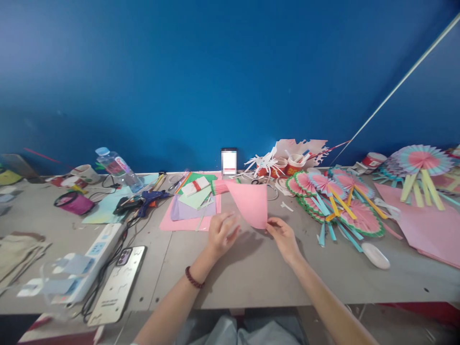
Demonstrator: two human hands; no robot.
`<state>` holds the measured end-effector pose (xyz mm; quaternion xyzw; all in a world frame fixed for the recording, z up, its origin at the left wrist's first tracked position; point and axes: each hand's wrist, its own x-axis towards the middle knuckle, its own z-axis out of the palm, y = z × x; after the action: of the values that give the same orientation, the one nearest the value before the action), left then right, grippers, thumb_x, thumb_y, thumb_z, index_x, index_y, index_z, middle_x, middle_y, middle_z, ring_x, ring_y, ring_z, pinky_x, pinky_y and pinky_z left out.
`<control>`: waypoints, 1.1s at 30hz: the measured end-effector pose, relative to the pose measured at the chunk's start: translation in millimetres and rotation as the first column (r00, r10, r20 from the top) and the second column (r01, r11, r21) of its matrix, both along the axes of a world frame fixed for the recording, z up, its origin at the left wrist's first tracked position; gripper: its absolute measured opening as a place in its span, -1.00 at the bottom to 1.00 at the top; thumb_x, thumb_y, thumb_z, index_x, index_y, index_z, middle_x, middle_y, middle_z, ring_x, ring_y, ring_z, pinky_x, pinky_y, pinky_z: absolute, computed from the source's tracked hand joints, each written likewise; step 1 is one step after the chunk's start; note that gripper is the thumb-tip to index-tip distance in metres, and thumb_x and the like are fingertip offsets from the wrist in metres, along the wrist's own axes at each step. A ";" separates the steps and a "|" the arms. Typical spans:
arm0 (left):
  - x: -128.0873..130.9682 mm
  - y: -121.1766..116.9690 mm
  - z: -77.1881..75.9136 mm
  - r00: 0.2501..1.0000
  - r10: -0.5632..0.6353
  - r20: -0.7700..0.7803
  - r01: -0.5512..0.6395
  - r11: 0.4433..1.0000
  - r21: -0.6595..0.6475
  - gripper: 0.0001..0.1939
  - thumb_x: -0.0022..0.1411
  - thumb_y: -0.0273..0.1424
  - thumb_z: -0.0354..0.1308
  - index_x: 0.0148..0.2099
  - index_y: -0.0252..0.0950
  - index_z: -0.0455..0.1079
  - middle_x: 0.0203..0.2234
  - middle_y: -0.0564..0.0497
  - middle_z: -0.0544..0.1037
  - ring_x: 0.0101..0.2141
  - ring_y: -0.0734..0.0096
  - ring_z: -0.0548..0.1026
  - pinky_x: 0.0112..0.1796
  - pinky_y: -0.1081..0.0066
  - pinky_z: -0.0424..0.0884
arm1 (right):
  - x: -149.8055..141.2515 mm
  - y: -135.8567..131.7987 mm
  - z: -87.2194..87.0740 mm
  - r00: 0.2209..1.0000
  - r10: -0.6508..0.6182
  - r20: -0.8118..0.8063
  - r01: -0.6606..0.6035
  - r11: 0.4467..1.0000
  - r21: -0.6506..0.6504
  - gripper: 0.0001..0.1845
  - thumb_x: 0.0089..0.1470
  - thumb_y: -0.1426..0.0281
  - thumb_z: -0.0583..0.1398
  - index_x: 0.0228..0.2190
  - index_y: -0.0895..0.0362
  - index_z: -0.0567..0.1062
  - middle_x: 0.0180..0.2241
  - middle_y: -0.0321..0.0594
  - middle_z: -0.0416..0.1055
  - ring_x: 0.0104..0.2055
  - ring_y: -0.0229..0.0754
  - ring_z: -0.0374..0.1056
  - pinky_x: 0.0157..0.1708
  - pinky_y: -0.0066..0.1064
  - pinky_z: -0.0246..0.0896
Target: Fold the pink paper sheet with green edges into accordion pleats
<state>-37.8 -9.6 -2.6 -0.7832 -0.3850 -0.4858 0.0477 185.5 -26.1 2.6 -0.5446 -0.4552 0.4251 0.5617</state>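
Observation:
A sheet of pink paper (253,203) is held up over the middle of the table, its lower edge curving. At its lower right corner my right hand (283,237) pinches it between thumb and fingers. My left hand (222,234) is just left of the sheet, apart from it, with loosely curled, separated fingers and nothing visible in them; the fingertips are slightly blurred. Behind the sheet lies a pleated pink strip with green edging (220,187). Left of it, a stack of coloured paper (178,211) carries a white packet with a red band (196,187).
Pleated paper fans (345,191) and a white oval object (375,255) lie right. Paper cups (294,163) stand at the back near a lit phone (229,162). Left are a glue gun (153,199), bottle (120,168), power strip (95,251) with cables, and another phone (117,285).

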 end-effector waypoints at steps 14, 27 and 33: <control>21.2 -1.7 -3.7 0.911 -0.254 -0.324 0.193 0.959 -0.209 -0.80 0.41 -0.39 0.02 -0.01 -0.25 0.42 -0.16 -0.10 0.59 -0.11 0.26 0.53 -0.11 0.25 0.45 | -16.5 -7.8 -4.5 0.911 0.317 -0.263 -0.368 0.914 -0.173 -0.57 -0.13 0.06 0.39 -0.37 0.17 0.61 -0.38 -0.17 0.60 -0.38 -0.19 0.49 -0.24 -0.31 0.44; 16.4 -1.9 1.9 0.947 -0.144 -0.287 0.164 0.985 0.047 -0.81 0.40 -0.50 -0.01 -0.11 -0.29 0.44 -0.32 -0.04 0.61 -0.27 0.37 0.56 -0.28 0.35 0.48 | 0.5 -9.9 -11.0 0.731 -0.229 0.643 -0.137 0.874 0.467 -0.75 0.18 0.44 0.15 -0.17 0.00 0.57 -0.20 -0.13 0.51 -0.17 -0.06 0.48 -0.17 -0.23 0.46; 13.9 -2.8 8.4 0.932 -0.187 -0.309 0.217 0.974 0.064 -0.80 0.39 -0.52 0.01 -0.06 -0.30 0.44 -0.33 -0.05 0.60 -0.26 0.36 0.55 -0.28 0.37 0.47 | 10.3 -5.0 -13.3 0.666 -0.334 0.667 -0.104 0.844 0.526 -0.78 0.21 0.42 0.14 -0.25 0.00 0.61 -0.21 -0.12 0.52 -0.18 -0.04 0.49 -0.16 -0.18 0.45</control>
<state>-23.9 -12.4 5.8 -0.8803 -0.2666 -0.3811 0.0937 195.7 -31.2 -10.7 -0.5238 -0.7026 -0.0097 0.4815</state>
